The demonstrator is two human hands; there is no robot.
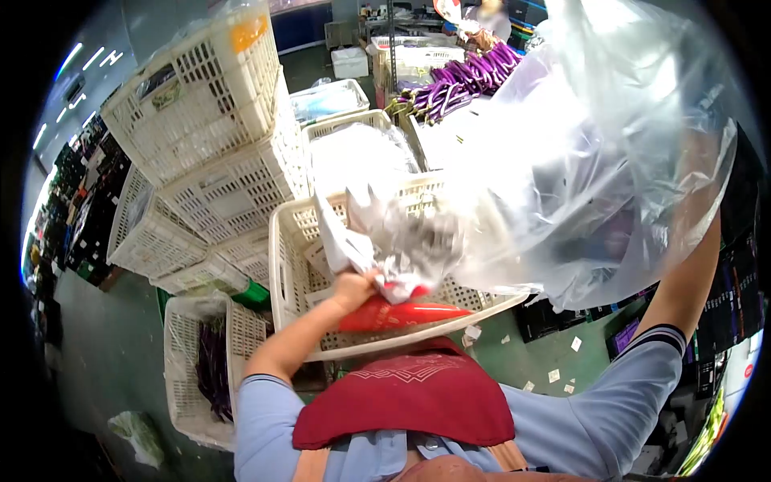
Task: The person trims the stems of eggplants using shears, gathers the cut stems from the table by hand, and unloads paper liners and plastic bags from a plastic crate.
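My left hand [355, 289] is closed on a crumpled white plastic bag [345, 245] with red print, over the near side of a white basket [281, 265]. Under that hand lies a red printed bag [401, 316], inside the basket's near rim. A large clear plastic bag [562, 177] spreads across the right side, raised on my right arm. My right hand [618, 229] is blurred behind the clear film, so its fingers cannot be made out.
Stacked white crates [233, 185] rise at the left. Below them, another crate [181, 377] holds dark purple vegetables. Long purple eggplants [474, 76] lie at the back, near a person [491, 20]. Paper scraps [554, 375] dot the green floor.
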